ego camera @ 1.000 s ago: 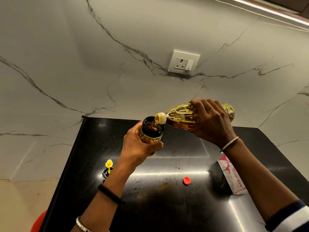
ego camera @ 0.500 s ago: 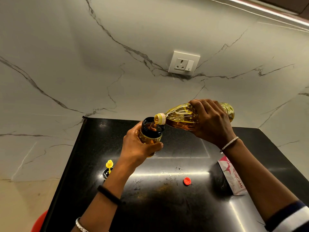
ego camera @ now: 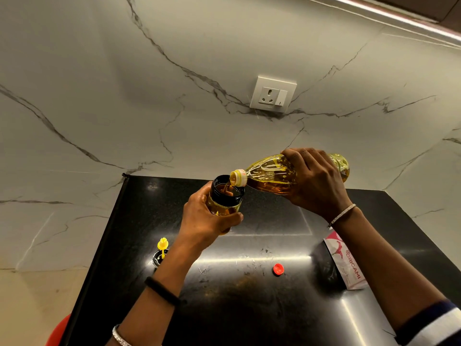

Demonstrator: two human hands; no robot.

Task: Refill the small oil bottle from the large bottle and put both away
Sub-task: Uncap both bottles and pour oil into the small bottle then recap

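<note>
My left hand [ego camera: 203, 221] grips the small oil bottle [ego camera: 225, 199], a clear bottle with a black open neck, above the black counter [ego camera: 249, 308]. My right hand [ego camera: 316, 182] holds the large clear bottle [ego camera: 272, 177] of golden oil almost on its side, its yellow mouth over the small bottle's neck. A thin stream of oil runs from one into the other. The small bottle's black lid with a yellow spout [ego camera: 161, 253] stands on the counter at the left. A red cap [ego camera: 278, 268] lies on the counter in the middle.
A white and pink packet [ego camera: 348, 263] lies on the counter under my right forearm. A marble wall with a white socket [ego camera: 273, 94] rises behind. Something red [ego camera: 58, 330] shows at the counter's lower left edge.
The large bottle's mouth has shifted very slightly left over the small bottle's neck. Both hands keep their hold and oil keeps pouring.
</note>
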